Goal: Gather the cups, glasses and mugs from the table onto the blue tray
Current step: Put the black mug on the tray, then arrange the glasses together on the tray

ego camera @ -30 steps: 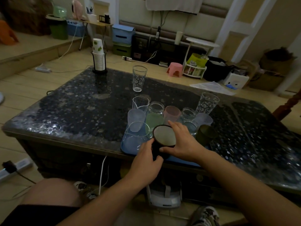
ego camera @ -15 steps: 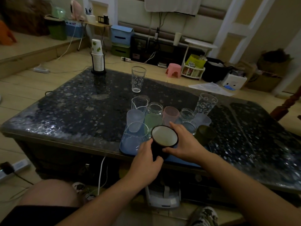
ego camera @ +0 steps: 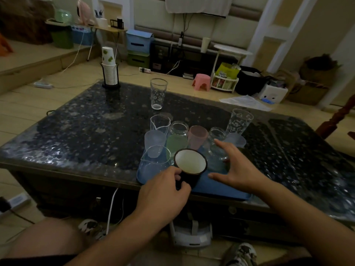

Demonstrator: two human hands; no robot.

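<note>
A black mug (ego camera: 190,167) with a white inside stands tilted toward me at the front of the blue tray (ego camera: 215,189). My left hand (ego camera: 163,191) grips its handle side. My right hand (ego camera: 236,167) hovers just right of the mug with fingers spread, holding nothing, over the tray's right part. On the tray behind stand a clear pitcher (ego camera: 153,162), a frosted cup (ego camera: 154,140), a green cup (ego camera: 176,144), a pink cup (ego camera: 197,136), glass jars (ego camera: 179,128) and a printed tall glass (ego camera: 239,122). Another printed tall glass (ego camera: 158,94) stands alone on the table farther back.
The dark speckled table (ego camera: 86,131) carries a holder of stacked paper cups (ego camera: 109,71) at its far left corner. A wooden chair part (ego camera: 338,116) rises at the right edge. Boxes, a pink stool (ego camera: 201,81) and cables lie on the floor beyond.
My right hand has let go of the black mug and moved right, its fingers now spread. My left hand still holds the mug, which tilts more toward me.
</note>
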